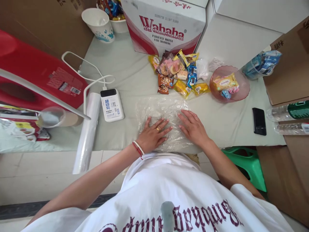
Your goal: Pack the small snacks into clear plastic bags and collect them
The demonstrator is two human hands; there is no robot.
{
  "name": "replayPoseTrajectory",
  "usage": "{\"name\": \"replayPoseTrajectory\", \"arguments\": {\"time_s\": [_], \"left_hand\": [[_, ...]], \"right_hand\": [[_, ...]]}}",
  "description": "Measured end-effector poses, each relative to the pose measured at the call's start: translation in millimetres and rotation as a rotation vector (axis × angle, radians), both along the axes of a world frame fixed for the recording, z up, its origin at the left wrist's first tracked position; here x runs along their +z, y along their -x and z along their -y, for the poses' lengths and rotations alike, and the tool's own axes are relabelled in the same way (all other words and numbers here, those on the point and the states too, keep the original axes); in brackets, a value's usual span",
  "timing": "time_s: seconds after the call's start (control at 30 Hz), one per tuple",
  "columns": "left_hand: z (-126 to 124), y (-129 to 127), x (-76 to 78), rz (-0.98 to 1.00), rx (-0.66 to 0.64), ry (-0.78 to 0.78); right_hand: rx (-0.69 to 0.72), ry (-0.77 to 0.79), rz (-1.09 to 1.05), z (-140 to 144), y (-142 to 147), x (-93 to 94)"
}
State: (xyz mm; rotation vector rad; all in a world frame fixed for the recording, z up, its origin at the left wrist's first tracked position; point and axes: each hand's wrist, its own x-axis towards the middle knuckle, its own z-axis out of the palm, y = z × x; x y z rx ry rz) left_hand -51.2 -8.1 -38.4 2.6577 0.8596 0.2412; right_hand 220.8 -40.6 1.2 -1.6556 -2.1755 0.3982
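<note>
A clear plastic bag [160, 109] lies flat on the pale green table cover [125, 74] right in front of me. My left hand [154, 135] rests palm down on its near left part, fingers spread. My right hand [191, 126] presses flat on its near right part, fingers apart. Neither hand grips anything. Beyond the bag sits a heap of small wrapped snacks [177, 72] in yellow, blue and brown packets.
A pink bowl [242, 88] with a few snacks stands right of the heap. A Wahaha carton [164, 25] is behind. A white power bank [111, 104], a plastic roll [88, 132], a paper cup [98, 24], a black phone [259, 120] and a green stool [248, 161] surround me.
</note>
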Motion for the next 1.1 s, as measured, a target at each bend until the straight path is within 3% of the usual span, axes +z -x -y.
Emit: {"name": "replayPoseTrajectory", "arguments": {"time_s": [0.13,0.27,0.33,0.43,0.53,0.63,0.73,0.8,0.87,0.97,1.03,1.1], "left_hand": [[-9,13,-0.8,-0.015,-0.004,-0.004],[-12,21,-4.1,-0.015,0.226,0.009],[-11,20,-5.3,-0.021,0.312,0.011],[-10,15,-4.2,-0.03,0.339,-0.015],[-8,12,-1.0,-0.028,0.358,-0.053],[-7,11,0.0,-0.038,0.389,-0.048],[-7,11,-1.5,-0.038,0.4,-0.03],[-8,12,-2.8,-0.026,0.401,-0.018],[-10,14,-4.0,-0.009,0.401,0.002],[-16,19,-4.2,0.033,0.397,0.041],[-18,22,-1.8,0.062,0.407,0.046],[-15,26,3.1,0.084,0.448,0.0]], "right_hand": [[-0.072,0.097,0.085,-10,-13,-23.2],[-0.136,0.033,0.03,-26,-43,-12.3],[-0.255,-0.062,0.05,-57,-48,0.5],[-0.353,-0.135,0.138,-123,-39,11.3],[-0.367,-0.007,0.264,-178,-19,9.4],[-0.373,0.168,0.34,-196,-15,8.0],[-0.437,0.127,0.322,-184,-36,21.6],[-0.464,-0.009,0.283,-165,-53,39.9],[-0.401,-0.137,0.215,-141,-59,59.4],[-0.116,-0.148,0.102,-101,-33,71.9],[0.091,-0.042,0.085,-79,0,61.9],[0.205,0.074,0.112,-66,32,41.8]]}}
